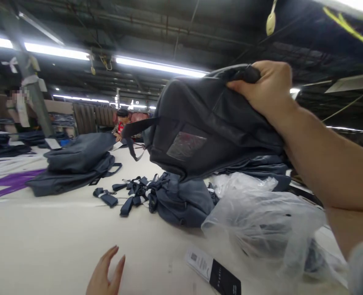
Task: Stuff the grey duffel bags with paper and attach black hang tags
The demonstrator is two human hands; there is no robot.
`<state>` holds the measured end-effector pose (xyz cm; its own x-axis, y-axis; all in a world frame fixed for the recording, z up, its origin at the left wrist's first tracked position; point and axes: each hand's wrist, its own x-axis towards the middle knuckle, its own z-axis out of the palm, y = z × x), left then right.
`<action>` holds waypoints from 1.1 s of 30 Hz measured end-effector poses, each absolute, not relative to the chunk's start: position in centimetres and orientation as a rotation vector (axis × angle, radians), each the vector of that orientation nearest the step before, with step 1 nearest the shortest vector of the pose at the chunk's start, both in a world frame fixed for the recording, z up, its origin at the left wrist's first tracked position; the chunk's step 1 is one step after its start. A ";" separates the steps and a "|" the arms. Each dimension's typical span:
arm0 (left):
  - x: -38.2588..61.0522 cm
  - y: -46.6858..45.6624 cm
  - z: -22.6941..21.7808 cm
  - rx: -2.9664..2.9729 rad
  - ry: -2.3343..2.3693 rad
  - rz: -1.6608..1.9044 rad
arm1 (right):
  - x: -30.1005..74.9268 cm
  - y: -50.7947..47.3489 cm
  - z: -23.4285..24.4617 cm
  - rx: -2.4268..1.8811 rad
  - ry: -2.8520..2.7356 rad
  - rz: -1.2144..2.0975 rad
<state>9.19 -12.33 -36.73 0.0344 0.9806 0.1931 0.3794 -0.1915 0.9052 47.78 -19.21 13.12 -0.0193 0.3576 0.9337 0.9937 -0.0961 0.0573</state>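
Backpack (199, 131) hangs lifted above the desk (46, 241), right hand (265, 88) clamped on its top handle; left hand (106, 274) open, fingers spread, just over the desk.

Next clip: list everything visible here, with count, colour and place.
backpack: 1, dark grey, held up over the table
piled bags: count unclear, grey, left on table
strapped bag: 1, grey-blue, centre
plastic bag: 1, clear, front right
tag: 1, black and white, front
fabric: 1, purple, far left
table: 1, cream
person: 1, far background
left hand: open, low front
right hand: fingers shut on the backpack's top
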 end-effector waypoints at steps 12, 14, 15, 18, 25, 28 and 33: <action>0.1 -18.1 -28.4 0.555 1.495 1.498 | 23.9 -22.6 -23.6 -0.829 -2.969 0.454; -1.0 -18.6 -30.0 0.520 1.563 1.545 | 22.9 -22.8 -25.1 -0.814 -2.900 0.430; -1.1 -18.8 -30.1 0.524 1.568 1.577 | 22.6 -23.2 -25.4 -0.809 -2.893 0.379; 0.0 -18.8 -27.0 0.733 1.518 1.732 | 22.1 -24.4 -26.0 -0.792 -2.834 0.203; 2.9 -18.3 -14.9 1.830 1.555 1.513 | 23.0 -23.5 -27.0 -0.603 -2.478 0.201; 2.1 -17.0 -13.2 1.899 1.546 1.404 | 25.0 -22.4 -23.3 -0.472 -2.304 0.071; 0.6 -16.0 -13.9 1.671 1.499 1.369 | 27.8 -18.6 -17.7 -0.661 -2.089 -0.088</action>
